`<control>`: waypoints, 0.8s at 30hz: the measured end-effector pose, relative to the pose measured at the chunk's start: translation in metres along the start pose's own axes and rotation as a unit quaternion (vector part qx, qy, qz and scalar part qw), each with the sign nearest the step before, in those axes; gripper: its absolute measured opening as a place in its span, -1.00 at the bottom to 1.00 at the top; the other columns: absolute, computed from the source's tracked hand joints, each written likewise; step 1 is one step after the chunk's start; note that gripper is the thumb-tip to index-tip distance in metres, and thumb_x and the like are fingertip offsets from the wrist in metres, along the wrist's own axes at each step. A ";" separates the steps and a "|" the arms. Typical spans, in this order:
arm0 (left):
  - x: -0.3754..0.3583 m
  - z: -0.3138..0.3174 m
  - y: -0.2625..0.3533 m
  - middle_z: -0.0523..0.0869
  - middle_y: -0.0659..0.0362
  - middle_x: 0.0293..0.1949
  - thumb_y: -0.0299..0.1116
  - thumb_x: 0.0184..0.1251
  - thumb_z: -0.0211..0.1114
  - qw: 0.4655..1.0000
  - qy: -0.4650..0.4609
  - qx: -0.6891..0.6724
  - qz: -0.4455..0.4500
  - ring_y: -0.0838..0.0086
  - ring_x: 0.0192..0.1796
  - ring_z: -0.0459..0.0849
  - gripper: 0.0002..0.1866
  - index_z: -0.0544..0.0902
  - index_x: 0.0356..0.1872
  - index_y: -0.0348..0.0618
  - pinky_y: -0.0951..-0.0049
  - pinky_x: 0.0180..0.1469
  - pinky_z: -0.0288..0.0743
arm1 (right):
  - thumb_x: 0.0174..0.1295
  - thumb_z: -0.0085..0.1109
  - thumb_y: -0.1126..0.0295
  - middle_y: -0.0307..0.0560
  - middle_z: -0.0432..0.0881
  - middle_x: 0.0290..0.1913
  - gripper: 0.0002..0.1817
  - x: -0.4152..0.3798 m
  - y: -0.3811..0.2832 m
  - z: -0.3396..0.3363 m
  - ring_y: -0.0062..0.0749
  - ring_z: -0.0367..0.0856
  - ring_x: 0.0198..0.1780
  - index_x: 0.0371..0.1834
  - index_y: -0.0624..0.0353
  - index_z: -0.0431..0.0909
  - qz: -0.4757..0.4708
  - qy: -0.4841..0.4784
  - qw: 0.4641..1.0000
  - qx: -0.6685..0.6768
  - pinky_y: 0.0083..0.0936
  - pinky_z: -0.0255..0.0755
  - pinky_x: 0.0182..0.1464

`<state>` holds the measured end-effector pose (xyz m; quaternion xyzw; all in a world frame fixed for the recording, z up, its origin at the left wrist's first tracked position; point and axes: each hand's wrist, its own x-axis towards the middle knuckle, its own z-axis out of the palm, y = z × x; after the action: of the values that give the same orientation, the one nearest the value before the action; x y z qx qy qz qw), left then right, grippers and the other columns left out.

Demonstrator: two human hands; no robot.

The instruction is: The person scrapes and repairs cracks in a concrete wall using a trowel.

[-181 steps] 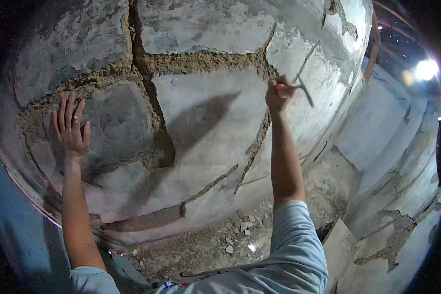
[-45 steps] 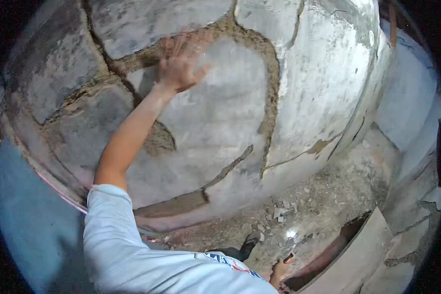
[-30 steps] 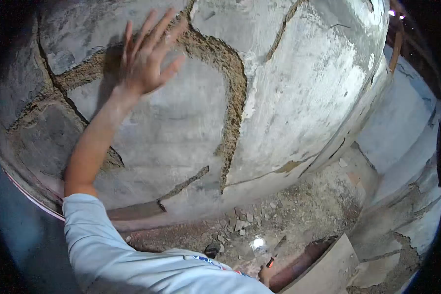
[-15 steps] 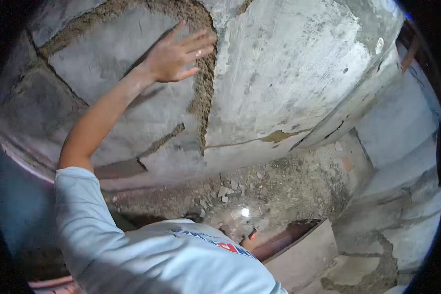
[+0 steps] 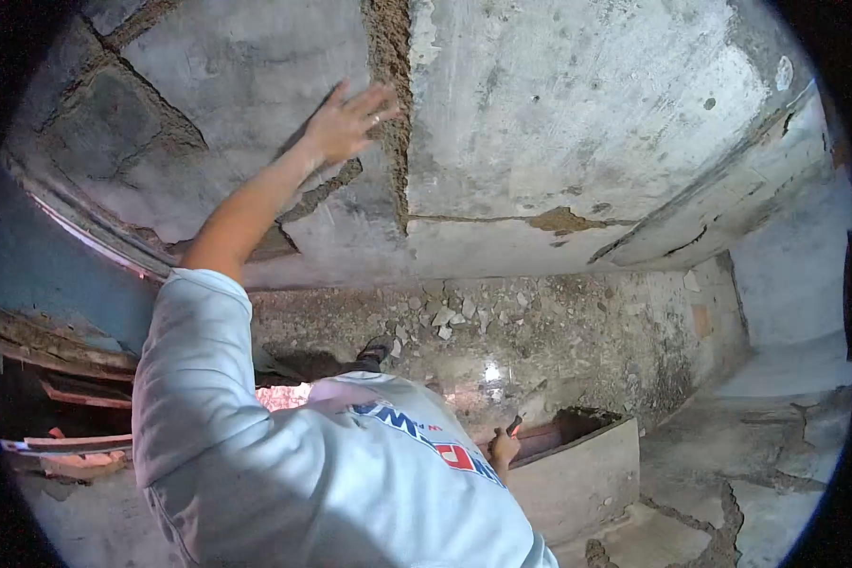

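Observation:
My left hand (image 5: 348, 125) is stretched out against the cracked grey wall (image 5: 559, 114), fingers spread and slightly blurred. Its fingertips reach the rough vertical groove (image 5: 389, 47) where the plaster is gone. Low down, beyond the shirt front, my right hand (image 5: 504, 449) is closed round a tool with an orange-and-black handle (image 5: 514, 427). The working end of that tool is hard to make out. A concrete-sided trough (image 5: 577, 478) stands right beside this hand.
Broken plaster pieces (image 5: 445, 319) lie on the dusty floor (image 5: 587, 331) along the wall's foot. A shoe (image 5: 377, 348) shows there. More cracks run through the wall at right (image 5: 795, 246), and wooden boards (image 5: 76, 454) sit at lower left.
My left hand has slid down along the groove. The view has tilted lower, bringing more of the floor, the trough, and my right hand with its tool into sight.

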<state>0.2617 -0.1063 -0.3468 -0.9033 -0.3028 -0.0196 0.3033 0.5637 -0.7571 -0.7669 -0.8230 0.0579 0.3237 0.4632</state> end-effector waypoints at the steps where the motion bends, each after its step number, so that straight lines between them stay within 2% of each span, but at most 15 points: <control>1: -0.004 0.003 0.005 -0.16 0.37 0.76 0.08 0.43 0.30 0.999 0.028 0.002 0.019 0.40 0.76 -0.15 -0.03 -0.07 0.73 0.39 -0.28 0.66 -0.39 | 0.10 0.34 0.44 -0.22 0.43 -0.71 -0.81 0.021 0.027 -0.007 -0.45 0.42 -0.76 -0.56 0.21 0.53 0.000 -0.004 1.000 -0.019 -0.41 0.21 -0.70; 4: -0.016 0.006 0.026 -0.15 0.34 0.76 0.03 0.35 0.37 0.996 -0.012 0.045 -0.078 0.28 0.75 -0.13 -0.01 0.01 0.72 0.35 -0.31 0.66 -0.25 | 0.07 0.36 0.39 -0.17 0.48 -0.71 -0.78 -0.003 0.016 -0.014 -0.42 0.46 -0.71 -0.58 0.26 0.55 0.030 -0.003 0.999 -0.025 -0.35 0.26 -0.64; 5: -0.018 0.061 0.024 -0.09 0.31 0.75 0.04 0.29 0.39 0.980 0.062 0.180 -0.060 0.22 0.75 -0.14 0.03 0.00 0.72 0.32 -0.29 0.66 -0.26 | 0.06 0.36 0.37 -0.15 0.49 -0.70 -0.76 -0.017 -0.001 -0.014 -0.41 0.48 -0.70 -0.59 0.28 0.55 0.042 -0.001 0.999 -0.021 -0.33 0.28 -0.61; 8: -0.047 0.063 0.057 -0.05 0.31 0.74 0.00 0.31 0.37 0.989 -0.129 0.036 0.065 0.23 0.76 -0.18 -0.14 0.27 0.65 0.26 -0.32 0.66 -0.27 | 0.06 0.36 0.33 -0.09 0.56 -0.67 -0.72 -0.022 -0.005 -0.012 -0.38 0.51 -0.64 -0.61 0.32 0.56 0.017 -0.030 0.996 -0.087 -0.29 0.33 -0.53; 9: -0.060 0.068 0.068 0.16 0.25 0.67 0.01 0.40 0.28 0.975 -0.196 -0.013 0.106 0.23 0.72 -0.01 -0.30 0.40 0.56 0.23 -0.31 0.66 -0.28 | 0.05 0.39 0.31 -0.05 0.60 -0.63 -0.70 -0.024 -0.005 -0.013 -0.38 0.53 -0.62 -0.63 0.32 0.58 -0.004 -0.043 0.994 -0.101 -0.28 0.35 -0.50; 11: -0.088 0.085 0.090 0.55 0.13 0.43 0.02 0.48 0.21 0.926 -0.329 -0.166 0.085 0.22 0.55 0.37 -0.50 0.63 0.34 0.11 -0.25 0.59 -0.03 | 0.07 0.42 0.36 -0.17 0.54 -0.63 -0.77 -0.004 0.019 -0.004 -0.45 0.48 -0.67 -0.46 0.33 0.62 -0.044 -0.035 0.992 -0.115 -0.34 0.30 -0.56; 12: -0.105 0.096 0.100 0.72 0.07 0.26 0.04 0.46 0.24 0.881 -0.389 -0.268 0.023 0.23 0.41 0.58 -0.54 0.73 0.21 0.04 -0.20 0.51 0.22 | 0.09 0.44 0.39 -0.23 0.50 -0.64 -0.78 0.004 0.030 -0.001 -0.48 0.46 -0.69 -0.37 0.33 0.64 -0.064 -0.032 0.990 -0.121 -0.37 0.27 -0.59; 13: -0.126 0.109 0.113 0.77 0.02 0.11 0.04 0.43 0.29 0.854 -0.338 -0.394 -0.047 0.20 0.25 0.68 -0.57 0.76 0.11 -0.01 -0.09 0.33 0.40 | 0.16 0.45 0.28 -0.23 0.52 -0.60 -0.62 -0.009 0.012 -0.001 -0.48 0.46 -0.68 -0.05 0.29 0.68 -0.035 -0.061 0.992 -0.101 -0.35 0.28 -0.61; 14: -0.150 0.121 0.125 0.82 -0.02 -0.04 0.04 0.40 0.33 0.807 -0.279 -0.508 -0.115 0.17 0.08 0.77 -0.58 0.78 0.01 -0.07 0.02 0.15 0.58 | 0.19 0.43 0.24 -0.23 0.47 -0.63 -0.67 -0.021 -0.008 0.003 -0.47 0.45 -0.68 -0.16 0.27 0.63 -0.021 -0.062 0.996 -0.063 -0.36 0.27 -0.62; 16: -0.199 0.139 0.154 0.82 -0.06 -0.10 0.01 0.39 0.36 0.784 -0.298 -0.493 -0.230 0.14 -0.04 0.78 -0.60 0.78 -0.09 -0.13 0.08 -0.02 0.59 | 0.26 0.38 0.16 -0.24 0.38 -0.70 -0.65 -0.039 -0.026 0.011 -0.47 0.44 -0.70 -0.40 0.23 0.54 0.013 -0.060 0.998 0.017 -0.39 0.24 -0.65; 17: -0.219 0.138 0.159 0.81 -0.08 -0.13 0.01 0.40 0.36 0.784 -0.273 -0.492 -0.261 0.12 -0.08 0.79 -0.60 0.78 -0.12 -0.16 0.09 -0.06 0.59 | 0.36 0.28 0.11 -0.24 0.37 -0.70 -0.68 -0.016 0.004 0.014 -0.49 0.42 -0.72 -0.20 0.15 0.54 0.048 -0.109 0.989 0.084 -0.47 0.21 -0.70; 20: -0.265 0.127 0.160 0.81 -0.09 -0.23 0.00 0.43 0.33 0.799 -0.119 -0.510 -0.296 0.09 -0.17 0.79 -0.58 0.76 -0.18 -0.22 0.10 -0.09 0.60 | 0.41 0.22 0.07 -0.21 0.42 -0.66 -0.69 -0.009 0.013 0.026 -0.48 0.43 -0.73 -0.06 0.08 0.52 -0.049 -0.114 0.991 0.054 -0.47 0.22 -0.70; 21: -0.258 0.125 0.148 0.80 -0.09 -0.25 0.00 0.45 0.30 0.825 -0.145 -0.439 -0.325 0.09 -0.19 0.79 -0.58 0.76 -0.16 -0.23 0.07 -0.09 0.59 | 0.47 0.14 0.01 -0.17 0.48 -0.62 -0.67 -0.003 0.019 0.034 -0.47 0.46 -0.70 0.03 0.01 0.50 -0.046 -0.106 0.993 -0.007 -0.46 0.24 -0.70; 22: -0.242 0.109 0.124 0.80 -0.09 -0.28 -0.01 0.48 0.27 0.846 -0.169 -0.365 -0.351 0.09 -0.22 0.79 -0.58 0.75 -0.15 -0.23 0.05 -0.10 0.59 | 0.47 0.15 0.01 -0.17 0.50 -0.61 -0.67 0.007 0.021 0.035 -0.47 0.47 -0.69 0.02 0.00 0.52 -0.020 -0.152 0.988 -0.018 -0.46 0.26 -0.69; 24: -0.210 0.062 0.069 0.80 -0.10 -0.26 0.00 0.52 0.22 0.784 -0.099 -0.455 -0.410 0.09 -0.20 0.80 -0.58 0.76 -0.12 -0.19 0.09 -0.10 0.60 | 0.47 0.15 0.00 -0.16 0.53 -0.58 -0.68 0.027 0.012 0.046 -0.46 0.49 -0.66 -0.01 -0.01 0.54 0.033 -0.244 0.968 -0.037 -0.44 0.28 -0.67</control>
<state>0.1199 -0.2273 -0.4798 -0.7241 -0.6288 -0.1885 -0.2115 0.5583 -0.7218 -0.8081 -0.7332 -0.0422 0.5318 0.4217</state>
